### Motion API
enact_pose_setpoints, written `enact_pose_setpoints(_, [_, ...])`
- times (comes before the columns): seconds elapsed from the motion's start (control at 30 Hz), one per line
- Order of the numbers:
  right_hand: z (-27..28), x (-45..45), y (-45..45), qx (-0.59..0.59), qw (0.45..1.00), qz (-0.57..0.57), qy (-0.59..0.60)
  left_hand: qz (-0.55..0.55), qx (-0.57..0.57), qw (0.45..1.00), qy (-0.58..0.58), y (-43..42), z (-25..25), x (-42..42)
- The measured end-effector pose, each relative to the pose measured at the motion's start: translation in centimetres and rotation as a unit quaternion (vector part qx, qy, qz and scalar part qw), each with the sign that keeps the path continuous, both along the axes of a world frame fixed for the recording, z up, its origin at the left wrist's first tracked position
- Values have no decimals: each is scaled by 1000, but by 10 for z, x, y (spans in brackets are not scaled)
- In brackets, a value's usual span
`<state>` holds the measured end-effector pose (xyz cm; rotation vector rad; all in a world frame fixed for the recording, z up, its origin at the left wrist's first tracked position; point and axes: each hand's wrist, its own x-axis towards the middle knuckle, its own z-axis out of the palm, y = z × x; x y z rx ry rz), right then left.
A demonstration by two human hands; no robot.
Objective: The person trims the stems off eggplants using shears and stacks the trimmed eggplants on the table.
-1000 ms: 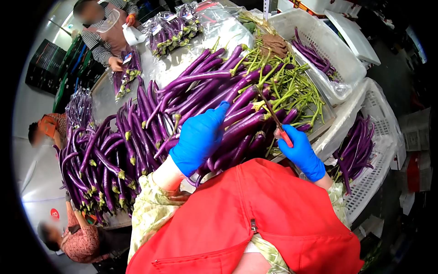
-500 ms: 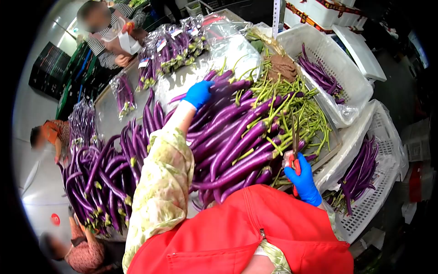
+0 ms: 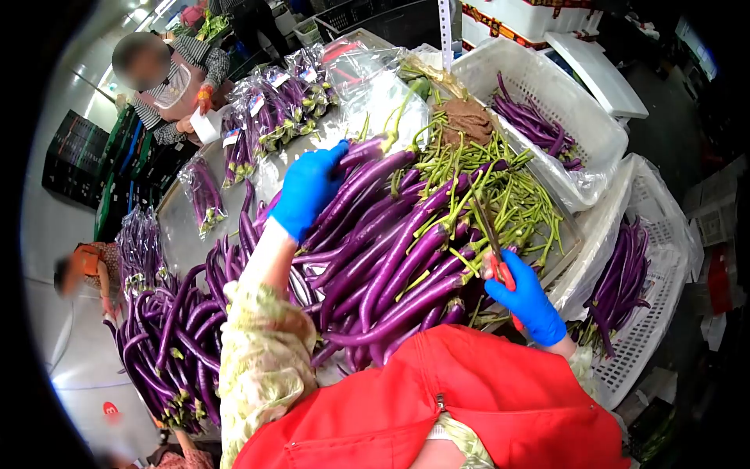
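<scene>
My left hand (image 3: pixel 310 187), in a blue glove, is closed round an eggplant (image 3: pixel 365 152) at the upper edge of the middle pile; its green stem points up and right. Red-handled scissors (image 3: pixel 495 254) are in my gloved right hand (image 3: pixel 526 297), with the blades pointing up and left over the pile's right side. Between my hands lie many long purple eggplants (image 3: pixel 391 258). Cut green stems (image 3: pixel 512 195) are heaped right of them, beside a brown cloth-like lump (image 3: pixel 466 122).
Two lined white crates (image 3: pixel 539 70) (image 3: pixel 644 328) with eggplants stand at the right. Bagged eggplants (image 3: pixel 273 105) lie at the back, more loose ones (image 3: pixel 176 336) at the left. A co-worker (image 3: pixel 176 82) stands behind the table; another person (image 3: pixel 98 262) is at the left.
My left hand has gone from the middle of the pile to its upper edge and taken hold of an eggplant, which it has drawn left. The scissors have stayed in my right hand.
</scene>
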<state>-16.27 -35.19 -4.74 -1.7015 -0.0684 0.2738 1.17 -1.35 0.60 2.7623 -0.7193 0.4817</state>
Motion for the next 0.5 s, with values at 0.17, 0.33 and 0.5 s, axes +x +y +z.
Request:
enact_pose_setpoints(0.17, [5,2,6,-114,991,2,-75,-55,50,997,-24,-32,49,-82])
enact_pose_setpoints(0.33, [18,-5,7,-113,990,11,-80,-76,100,992,-13,-53,59,-124])
enact_pose_setpoints(0.5, [17,-9,4,-117,987,2,-108,-95,82,992,0,-58,54,-130])
